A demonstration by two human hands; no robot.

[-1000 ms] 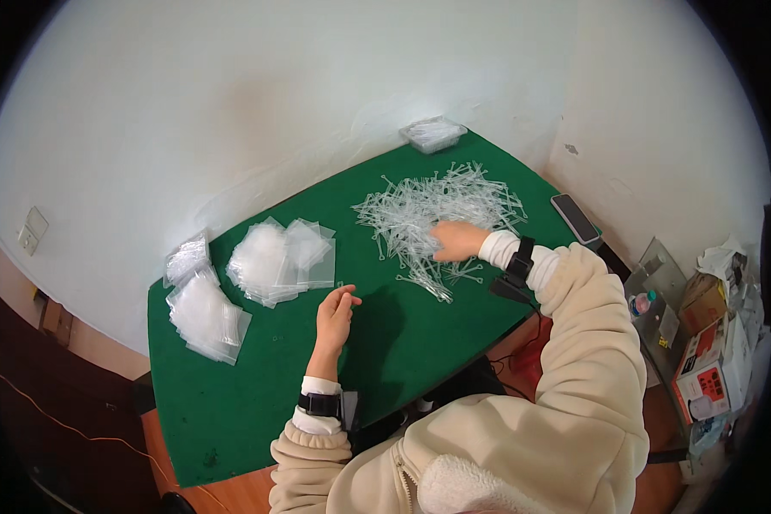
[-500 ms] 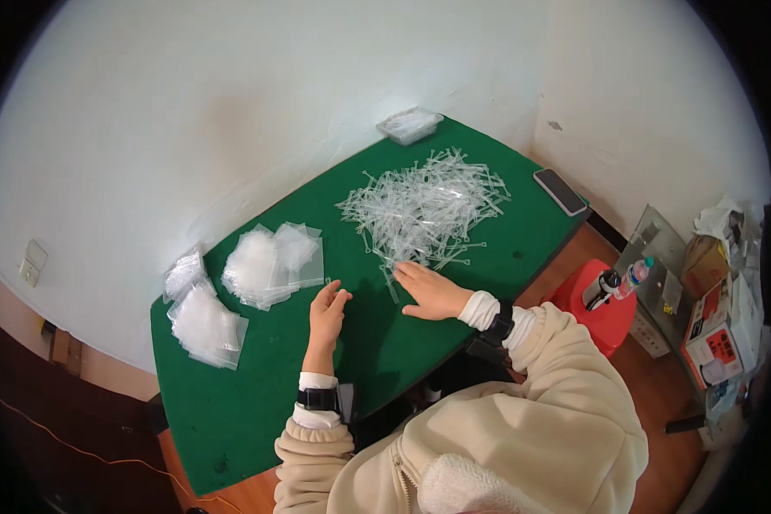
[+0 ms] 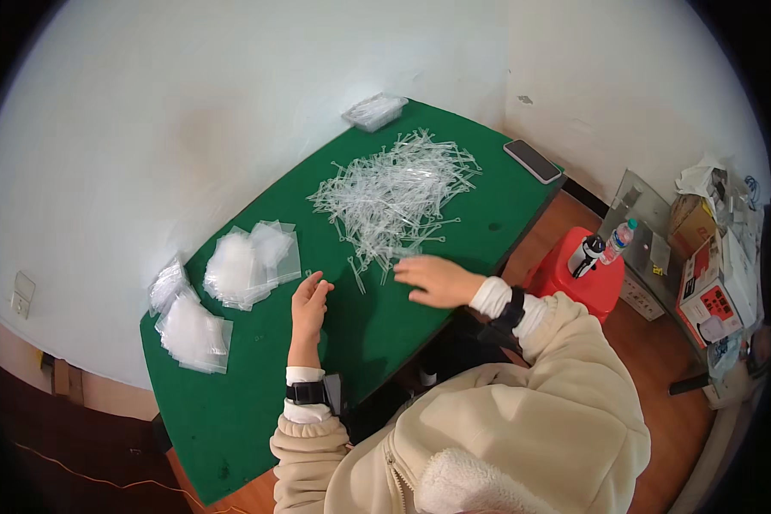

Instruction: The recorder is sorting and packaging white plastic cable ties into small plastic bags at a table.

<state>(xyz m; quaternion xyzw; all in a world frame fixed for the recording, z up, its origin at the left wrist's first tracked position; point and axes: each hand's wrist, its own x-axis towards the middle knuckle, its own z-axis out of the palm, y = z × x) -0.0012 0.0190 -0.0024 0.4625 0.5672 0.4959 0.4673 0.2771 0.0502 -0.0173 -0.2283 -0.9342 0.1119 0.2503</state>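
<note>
A pile of clear plastic sticks with small loop-shaped ends point(image 3: 394, 193) is heaped on the green-topped table point(image 3: 274, 428). My right hand point(image 3: 439, 281) is at the near edge of the pile, fingers stretched out and apart, with sticks just beyond the fingertips. To its left, my left hand point(image 3: 308, 310) is closed in a pinch. A small clear loop end shows at its fingertips; the rest of that stick is hidden by the fingers. Left of this hand lies a fanned stack of clear zip bags point(image 3: 240, 270), and a second stack of bags point(image 3: 193, 332) lies nearer the left edge.
A clear plastic box point(image 3: 375, 112) stands at the far edge by the wall. A phone point(image 3: 533, 161) lies at the far right corner. Beside the table, a red stool point(image 3: 595, 291) carries two bottles; boxes point(image 3: 715, 287) and a metal-topped stand point(image 3: 638, 214) are beyond it.
The whole view has shifted, so the table sits further left in it. My right hand has drawn back slightly from the pile toward the right. The left hand keeps its pinch.
</note>
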